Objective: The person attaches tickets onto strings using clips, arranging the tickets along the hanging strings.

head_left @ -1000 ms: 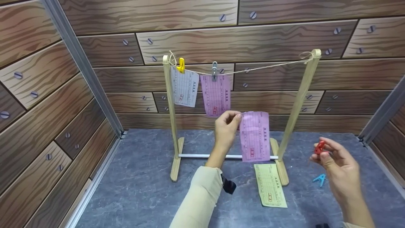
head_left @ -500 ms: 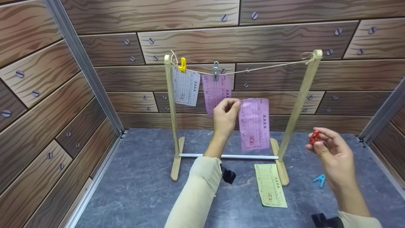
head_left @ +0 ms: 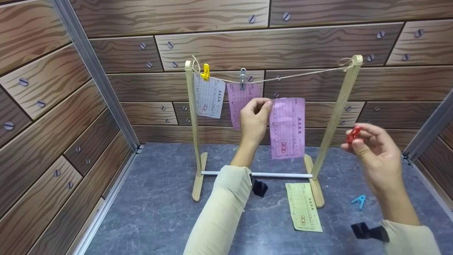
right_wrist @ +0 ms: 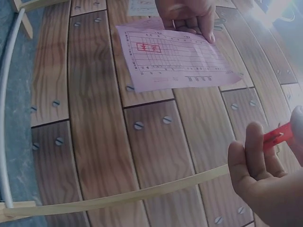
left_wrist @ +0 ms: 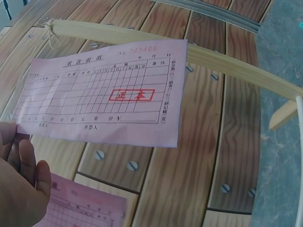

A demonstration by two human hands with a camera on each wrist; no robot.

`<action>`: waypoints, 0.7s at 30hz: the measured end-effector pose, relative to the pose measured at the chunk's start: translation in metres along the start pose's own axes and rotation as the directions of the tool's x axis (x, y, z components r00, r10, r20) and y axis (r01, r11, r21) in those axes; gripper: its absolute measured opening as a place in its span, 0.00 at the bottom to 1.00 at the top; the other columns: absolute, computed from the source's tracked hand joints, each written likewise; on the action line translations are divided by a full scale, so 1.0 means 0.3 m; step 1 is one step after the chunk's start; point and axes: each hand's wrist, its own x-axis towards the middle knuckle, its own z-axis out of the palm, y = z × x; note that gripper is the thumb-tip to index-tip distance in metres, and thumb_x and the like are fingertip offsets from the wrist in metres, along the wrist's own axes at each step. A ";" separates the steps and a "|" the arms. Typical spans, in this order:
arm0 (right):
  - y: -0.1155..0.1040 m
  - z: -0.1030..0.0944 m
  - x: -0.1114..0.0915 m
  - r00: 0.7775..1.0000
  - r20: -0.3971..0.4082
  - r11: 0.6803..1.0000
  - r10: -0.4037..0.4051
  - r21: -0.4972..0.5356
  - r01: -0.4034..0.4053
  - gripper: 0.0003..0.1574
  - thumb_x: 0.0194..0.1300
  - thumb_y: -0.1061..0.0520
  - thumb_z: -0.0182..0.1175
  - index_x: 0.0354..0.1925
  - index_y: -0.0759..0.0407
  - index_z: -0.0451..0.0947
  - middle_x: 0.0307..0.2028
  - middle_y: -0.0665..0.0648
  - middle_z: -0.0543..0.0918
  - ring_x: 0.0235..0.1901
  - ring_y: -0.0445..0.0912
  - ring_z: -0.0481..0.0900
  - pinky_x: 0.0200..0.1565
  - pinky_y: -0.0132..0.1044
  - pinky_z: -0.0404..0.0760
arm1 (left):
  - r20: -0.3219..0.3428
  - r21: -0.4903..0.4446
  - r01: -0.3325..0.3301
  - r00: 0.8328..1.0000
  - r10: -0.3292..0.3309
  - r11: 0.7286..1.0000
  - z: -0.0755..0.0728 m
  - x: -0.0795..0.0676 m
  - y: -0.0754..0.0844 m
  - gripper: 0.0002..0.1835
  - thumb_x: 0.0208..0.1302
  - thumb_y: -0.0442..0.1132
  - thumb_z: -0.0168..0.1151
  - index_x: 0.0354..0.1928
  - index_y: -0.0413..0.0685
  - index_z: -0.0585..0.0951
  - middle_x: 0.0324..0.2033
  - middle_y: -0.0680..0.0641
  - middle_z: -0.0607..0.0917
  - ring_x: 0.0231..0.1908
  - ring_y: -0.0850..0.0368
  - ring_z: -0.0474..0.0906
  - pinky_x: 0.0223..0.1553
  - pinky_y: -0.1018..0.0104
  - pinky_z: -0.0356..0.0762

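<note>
My left hand (head_left: 255,117) pinches a pink receipt slip (head_left: 287,129) by its upper left corner; the slip hangs below the string (head_left: 300,75). Printed lines and a red stamp box show on the slip (left_wrist: 99,94) in the left wrist view. Off to the right, my right hand (head_left: 380,159) holds a small red clothespin (head_left: 354,134) between thumb and fingers. On the string, a yellow clip (head_left: 205,72) holds a white slip (head_left: 209,97), and a grey clip (head_left: 242,78) holds another pink slip (head_left: 236,106), partly hidden behind my left hand.
The string spans two wooden posts (head_left: 336,117) joined low down by a white rod (head_left: 276,175). A yellow-green slip (head_left: 303,209) lies on the grey tabletop (head_left: 148,212) by the right foot. A blue clothespin (head_left: 359,201) lies farther right. Wood-patterned walls (head_left: 212,53) surround the table.
My left hand has lifted the pink slip higher, up in front of the rod toward the string. My right hand has risen with the red clothespin.
</note>
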 end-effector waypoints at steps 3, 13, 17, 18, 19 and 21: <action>-0.021 0.011 0.030 1.000 0.014 1.000 0.003 0.001 -0.003 0.21 0.67 0.81 0.50 0.58 0.82 0.68 0.44 0.69 0.81 0.41 0.52 0.83 0.44 0.41 0.84 | -0.010 0.018 0.000 1.000 0.000 1.000 0.007 0.016 0.016 0.04 0.65 0.28 0.64 0.37 0.32 0.84 0.27 0.50 0.82 0.26 0.67 0.71 0.29 0.72 0.71; -0.087 0.075 0.132 0.999 0.032 0.998 -0.003 -0.056 0.005 0.17 0.67 0.79 0.54 0.54 0.80 0.70 0.41 0.70 0.81 0.34 0.54 0.84 0.39 0.43 0.85 | -0.047 0.058 0.025 0.999 -0.022 0.998 0.012 0.038 0.033 0.03 0.65 0.28 0.65 0.37 0.34 0.85 0.26 0.51 0.83 0.26 0.67 0.72 0.30 0.72 0.71; -0.120 0.125 0.193 1.000 -0.014 0.986 0.024 -0.164 -0.026 0.16 0.66 0.75 0.59 0.52 0.76 0.73 0.40 0.71 0.80 0.31 0.53 0.83 0.37 0.41 0.85 | -0.072 0.074 0.042 0.997 -0.037 0.996 0.019 0.050 0.045 0.03 0.65 0.29 0.66 0.37 0.35 0.85 0.25 0.52 0.83 0.25 0.67 0.72 0.29 0.72 0.71; -0.127 0.137 0.209 0.999 -0.017 0.984 0.029 -0.175 -0.032 0.17 0.65 0.75 0.60 0.52 0.76 0.73 0.41 0.71 0.81 0.31 0.53 0.83 0.36 0.41 0.85 | -0.077 0.079 0.045 0.996 -0.039 0.996 0.022 0.052 0.049 0.03 0.65 0.29 0.66 0.37 0.35 0.86 0.25 0.52 0.83 0.25 0.67 0.72 0.29 0.72 0.71; -0.134 0.149 0.224 0.999 -0.016 0.982 0.032 -0.184 -0.035 0.17 0.65 0.74 0.61 0.52 0.75 0.74 0.41 0.71 0.81 0.30 0.53 0.83 0.35 0.40 0.85 | -0.082 0.082 0.046 0.996 -0.039 0.996 0.025 0.056 0.052 0.03 0.65 0.30 0.66 0.37 0.36 0.86 0.26 0.52 0.83 0.25 0.67 0.72 0.29 0.72 0.71; -0.140 0.174 0.253 1.000 -0.011 0.980 0.027 -0.196 -0.028 0.17 0.64 0.74 0.63 0.51 0.74 0.74 0.41 0.71 0.81 0.30 0.53 0.84 0.34 0.40 0.85 | -0.100 0.087 0.048 0.994 -0.039 0.995 0.031 0.062 0.056 0.03 0.65 0.30 0.66 0.37 0.36 0.86 0.26 0.51 0.83 0.26 0.67 0.73 0.30 0.73 0.72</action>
